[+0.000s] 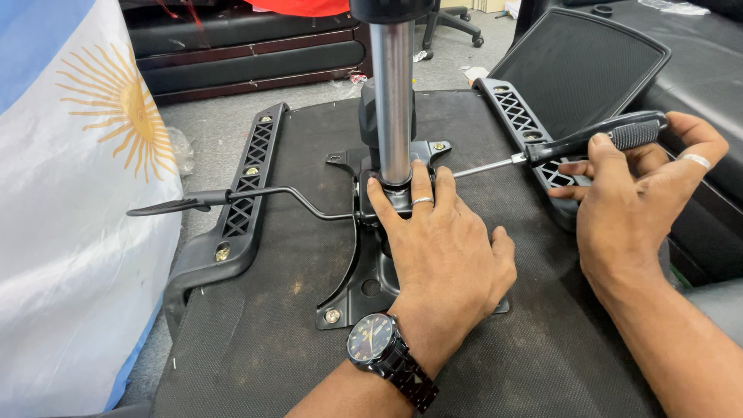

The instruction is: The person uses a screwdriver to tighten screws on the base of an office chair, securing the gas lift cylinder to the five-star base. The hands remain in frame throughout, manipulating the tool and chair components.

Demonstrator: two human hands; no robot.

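Observation:
An office chair seat (pixel 263 340) lies upside down, its black underside up. My left hand (pixel 441 248), with a ring and a dark wristwatch, presses flat on the black metal mechanism plate (pixel 364 290) at the foot of the chrome gas cylinder (pixel 392 93). My right hand (pixel 642 193) grips the black handle of a screwdriver (pixel 596 139). Its steel shaft points left toward the mechanism just past my left fingertips. A thin black lever (pixel 232 197) sticks out to the left of the plate.
Black plastic armrest brackets (pixel 244 193) (pixel 522 124) run along both sides of the seat. A mesh chair back (pixel 580 62) lies at the upper right. A white and pale blue cloth with a sun emblem (pixel 77 193) hangs at left. Dark furniture stands behind.

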